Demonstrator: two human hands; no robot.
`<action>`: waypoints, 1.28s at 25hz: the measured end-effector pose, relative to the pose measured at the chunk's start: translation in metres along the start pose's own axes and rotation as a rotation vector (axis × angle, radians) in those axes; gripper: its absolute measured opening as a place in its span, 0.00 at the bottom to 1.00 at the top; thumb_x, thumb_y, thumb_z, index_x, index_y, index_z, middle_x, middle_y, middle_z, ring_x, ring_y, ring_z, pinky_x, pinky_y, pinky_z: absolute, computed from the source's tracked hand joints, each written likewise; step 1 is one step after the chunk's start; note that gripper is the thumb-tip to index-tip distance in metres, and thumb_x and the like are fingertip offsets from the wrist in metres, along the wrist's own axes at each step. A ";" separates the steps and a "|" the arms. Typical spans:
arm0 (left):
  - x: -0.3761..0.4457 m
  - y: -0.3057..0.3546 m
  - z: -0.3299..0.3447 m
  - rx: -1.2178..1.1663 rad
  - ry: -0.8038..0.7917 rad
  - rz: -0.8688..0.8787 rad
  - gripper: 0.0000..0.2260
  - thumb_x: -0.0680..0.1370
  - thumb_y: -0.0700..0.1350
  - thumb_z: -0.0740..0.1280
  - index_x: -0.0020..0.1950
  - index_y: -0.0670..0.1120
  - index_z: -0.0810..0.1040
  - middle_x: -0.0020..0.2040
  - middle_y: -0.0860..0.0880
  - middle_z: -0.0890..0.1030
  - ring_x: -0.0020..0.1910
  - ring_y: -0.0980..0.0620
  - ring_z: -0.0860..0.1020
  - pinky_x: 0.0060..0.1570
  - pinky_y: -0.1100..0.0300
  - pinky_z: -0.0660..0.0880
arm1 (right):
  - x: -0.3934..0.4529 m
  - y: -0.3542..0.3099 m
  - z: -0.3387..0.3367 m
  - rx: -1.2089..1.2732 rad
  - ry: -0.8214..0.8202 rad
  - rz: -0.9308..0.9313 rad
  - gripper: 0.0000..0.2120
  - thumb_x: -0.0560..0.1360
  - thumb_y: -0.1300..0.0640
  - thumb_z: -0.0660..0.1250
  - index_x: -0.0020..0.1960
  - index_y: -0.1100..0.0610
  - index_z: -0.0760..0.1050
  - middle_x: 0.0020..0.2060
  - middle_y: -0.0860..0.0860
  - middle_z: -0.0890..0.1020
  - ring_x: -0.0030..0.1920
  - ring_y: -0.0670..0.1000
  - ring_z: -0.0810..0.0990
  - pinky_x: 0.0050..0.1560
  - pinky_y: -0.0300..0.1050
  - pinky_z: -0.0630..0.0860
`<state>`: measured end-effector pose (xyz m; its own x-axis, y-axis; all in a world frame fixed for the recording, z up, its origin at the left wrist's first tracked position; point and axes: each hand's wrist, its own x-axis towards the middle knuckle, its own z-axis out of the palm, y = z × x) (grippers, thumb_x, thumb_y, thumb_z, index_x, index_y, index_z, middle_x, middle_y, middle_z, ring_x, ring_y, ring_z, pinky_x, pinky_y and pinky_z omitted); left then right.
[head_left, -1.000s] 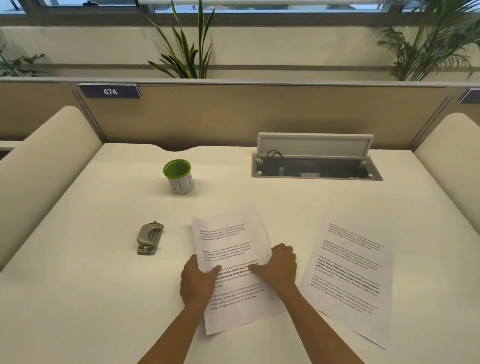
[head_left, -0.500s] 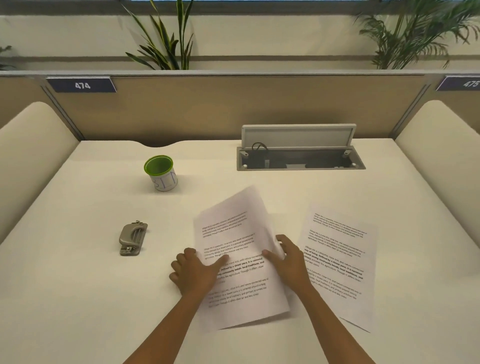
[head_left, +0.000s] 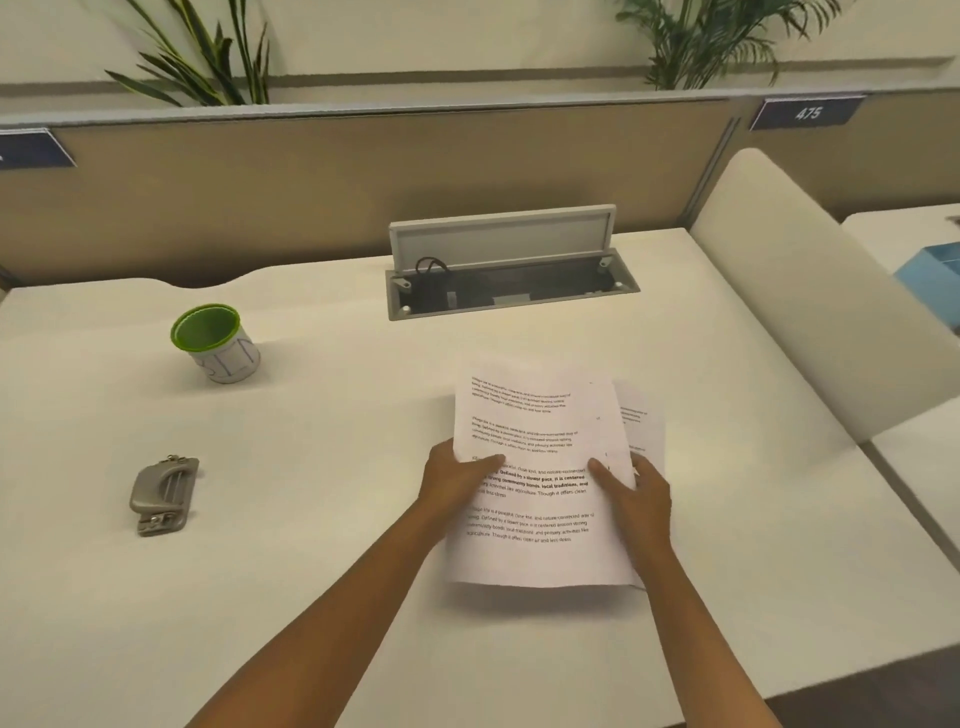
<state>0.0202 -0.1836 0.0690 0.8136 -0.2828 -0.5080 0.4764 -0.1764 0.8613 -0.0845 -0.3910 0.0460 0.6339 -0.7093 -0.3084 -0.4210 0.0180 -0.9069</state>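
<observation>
A printed sheet of paper (head_left: 535, 415) lies over a second printed sheet (head_left: 644, 421), of which only a strip shows at the right. My left hand (head_left: 457, 480) pinches the top sheet at its left edge, thumb on the print. My right hand (head_left: 631, 493) holds the right edge, thumb on top and fingers beneath. The top sheet's far end is slightly raised above the white desk (head_left: 311, 415).
A grey hole punch (head_left: 162, 494) lies at the left. A green-rimmed white cup (head_left: 218, 343) stands behind it. An open cable box (head_left: 511, 283) is sunk in the desk's back. A cushioned divider (head_left: 810, 291) bounds the right side, with a blue object (head_left: 935, 270) beyond.
Both hands carried the sheet to the right and brought it over the second sheet, which lay apart before. The view has turned right.
</observation>
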 end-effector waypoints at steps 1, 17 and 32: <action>0.003 0.000 0.010 0.054 -0.003 -0.002 0.14 0.73 0.40 0.76 0.58 0.45 0.84 0.54 0.46 0.88 0.51 0.47 0.86 0.58 0.47 0.81 | 0.002 0.003 -0.006 -0.064 0.054 0.002 0.12 0.74 0.52 0.75 0.55 0.55 0.80 0.50 0.51 0.86 0.51 0.55 0.85 0.53 0.53 0.81; 0.002 -0.011 0.056 0.305 0.099 -0.109 0.23 0.72 0.43 0.73 0.64 0.44 0.71 0.60 0.45 0.80 0.55 0.44 0.81 0.52 0.51 0.80 | 0.011 0.018 -0.017 -0.484 0.057 0.100 0.47 0.60 0.53 0.85 0.71 0.59 0.64 0.65 0.60 0.74 0.63 0.63 0.77 0.60 0.54 0.74; -0.010 -0.050 -0.040 -0.125 0.065 -0.148 0.15 0.68 0.44 0.80 0.54 0.46 0.86 0.48 0.46 0.89 0.44 0.46 0.88 0.43 0.51 0.84 | -0.015 0.026 0.049 -0.229 -0.384 -0.119 0.14 0.75 0.55 0.73 0.59 0.53 0.75 0.50 0.42 0.83 0.51 0.46 0.83 0.46 0.32 0.75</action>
<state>0.0013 -0.1339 0.0311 0.7498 -0.2003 -0.6306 0.6264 -0.0918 0.7741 -0.0730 -0.3457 0.0127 0.8629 -0.3834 -0.3293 -0.4357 -0.2342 -0.8691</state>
